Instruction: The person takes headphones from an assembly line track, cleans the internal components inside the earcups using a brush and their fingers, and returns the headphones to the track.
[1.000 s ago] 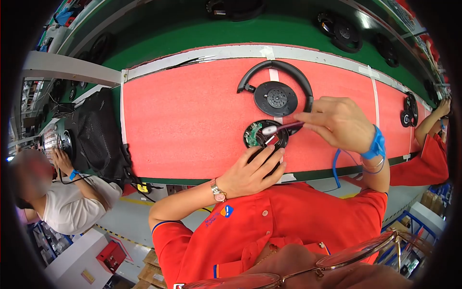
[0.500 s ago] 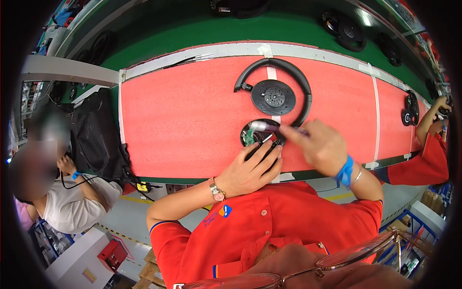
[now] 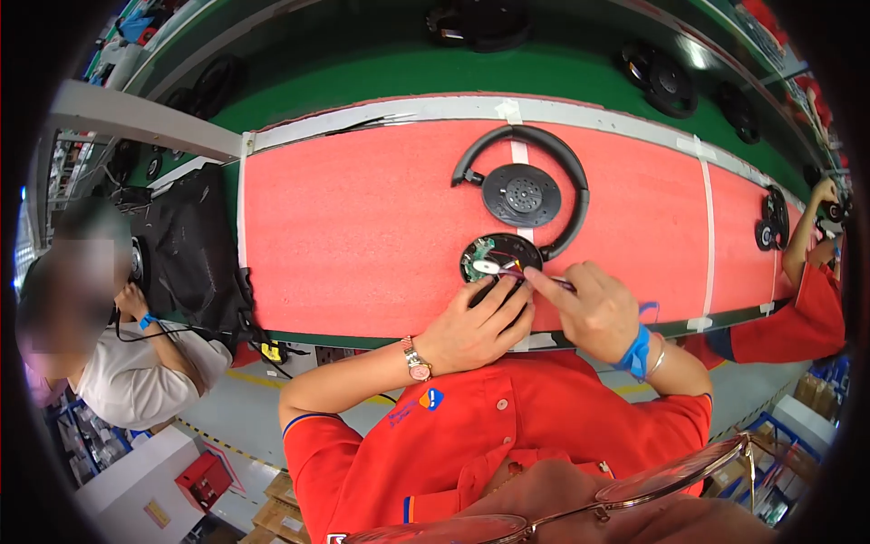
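Note:
On the pink mat lies a black pair of headphones with its headband (image 3: 575, 172) curving to the right. One ear cup (image 3: 464, 272) is open, showing a green circuit board (image 3: 481, 250) and small wires inside. My left hand (image 3: 476, 331) grips this cup's near edge, fingers bent over the rim. A toothbrush (image 3: 487, 267) with a white oval head and a dark purple handle is pinched in my right hand (image 3: 598, 313). Its head is over the cup's inside, by the board. Farther up lies the other cup's round black plate (image 3: 523, 194), dotted with holes.
More headphones (image 3: 660, 80) lie on the green conveyor behind the mat. Another set (image 3: 770, 220) rests to the right, near a co-worker's red sleeve (image 3: 775, 313). At left are a black bag (image 3: 186, 249) and a seated person in white (image 3: 140, 372).
My right hand has moved down and slightly left, bringing the toothbrush head lower in the open cup. My left hand stays on the cup. The whole view has shifted slightly.

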The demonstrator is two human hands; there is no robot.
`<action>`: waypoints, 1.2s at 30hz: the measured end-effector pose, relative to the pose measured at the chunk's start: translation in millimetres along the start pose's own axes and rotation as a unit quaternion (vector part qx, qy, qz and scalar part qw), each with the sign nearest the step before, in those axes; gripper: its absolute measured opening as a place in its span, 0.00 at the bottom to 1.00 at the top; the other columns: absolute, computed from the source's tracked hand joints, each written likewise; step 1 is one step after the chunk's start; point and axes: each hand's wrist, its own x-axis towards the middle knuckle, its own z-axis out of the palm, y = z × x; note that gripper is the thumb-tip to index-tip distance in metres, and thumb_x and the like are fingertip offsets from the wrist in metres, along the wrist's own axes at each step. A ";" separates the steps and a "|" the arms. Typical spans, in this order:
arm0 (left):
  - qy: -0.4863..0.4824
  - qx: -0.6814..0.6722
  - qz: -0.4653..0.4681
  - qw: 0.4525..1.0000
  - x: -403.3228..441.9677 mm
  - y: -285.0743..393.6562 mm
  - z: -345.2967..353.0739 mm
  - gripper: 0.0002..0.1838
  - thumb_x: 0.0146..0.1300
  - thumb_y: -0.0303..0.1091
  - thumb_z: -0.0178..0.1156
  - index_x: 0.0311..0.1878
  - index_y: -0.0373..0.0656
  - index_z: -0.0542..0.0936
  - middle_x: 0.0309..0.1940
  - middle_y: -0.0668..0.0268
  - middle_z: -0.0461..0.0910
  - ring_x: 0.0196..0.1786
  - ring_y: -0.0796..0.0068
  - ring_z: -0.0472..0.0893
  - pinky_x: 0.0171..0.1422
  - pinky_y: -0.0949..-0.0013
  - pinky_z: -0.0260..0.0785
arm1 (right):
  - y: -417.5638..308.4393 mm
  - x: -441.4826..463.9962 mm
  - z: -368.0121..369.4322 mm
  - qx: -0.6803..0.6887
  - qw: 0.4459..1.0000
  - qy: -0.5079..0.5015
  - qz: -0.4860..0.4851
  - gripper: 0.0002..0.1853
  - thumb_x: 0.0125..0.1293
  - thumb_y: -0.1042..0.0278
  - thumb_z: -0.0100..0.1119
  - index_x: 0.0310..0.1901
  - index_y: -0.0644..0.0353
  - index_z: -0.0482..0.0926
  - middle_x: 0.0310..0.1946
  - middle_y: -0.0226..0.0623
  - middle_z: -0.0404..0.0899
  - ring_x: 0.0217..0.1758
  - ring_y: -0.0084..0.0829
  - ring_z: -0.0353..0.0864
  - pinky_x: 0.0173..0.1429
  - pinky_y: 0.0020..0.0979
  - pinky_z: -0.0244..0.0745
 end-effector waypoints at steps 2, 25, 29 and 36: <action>0.019 0.006 0.002 1.000 3.4 -0.4 -1.9 0.15 0.60 0.35 0.54 0.50 0.42 0.77 0.59 0.56 0.75 0.62 0.59 0.74 0.58 0.56 0.68 | 3.1 -2.5 -0.1 0.010 1.000 -0.002 -0.005 0.31 0.47 0.82 0.58 0.57 0.50 0.80 0.26 0.35 0.69 0.28 0.35 0.72 0.29 0.35 0.71; 0.046 -0.037 0.061 0.996 -11.8 -4.2 18.7 0.28 0.53 0.38 0.63 0.57 0.37 0.71 0.66 0.49 0.65 0.71 0.49 0.63 0.66 0.47 0.60 | 97.7 58.7 -18.9 0.161 0.970 -0.033 0.182 0.22 0.59 0.70 0.66 0.56 0.65 0.77 0.41 0.44 0.80 0.34 0.35 0.81 0.39 0.31 0.74; 0.030 -0.055 0.066 0.996 -14.6 -4.1 11.6 0.26 0.56 0.38 0.61 0.57 0.37 0.71 0.67 0.49 0.65 0.71 0.50 0.64 0.67 0.48 0.59 | 150.0 69.9 30.0 0.212 0.969 0.032 0.124 0.26 0.59 0.63 0.68 0.57 0.67 0.75 0.40 0.41 0.80 0.39 0.34 0.81 0.45 0.31 0.75; -0.020 -0.049 0.057 0.997 -12.1 -2.3 4.0 0.23 0.61 0.41 0.57 0.58 0.40 0.73 0.69 0.50 0.64 0.71 0.53 0.65 0.68 0.51 0.59 | 127.8 93.5 -3.3 0.405 0.846 -0.163 0.305 0.18 0.60 0.64 0.66 0.50 0.62 0.79 0.28 0.30 0.76 0.23 0.18 0.68 0.22 0.21 0.61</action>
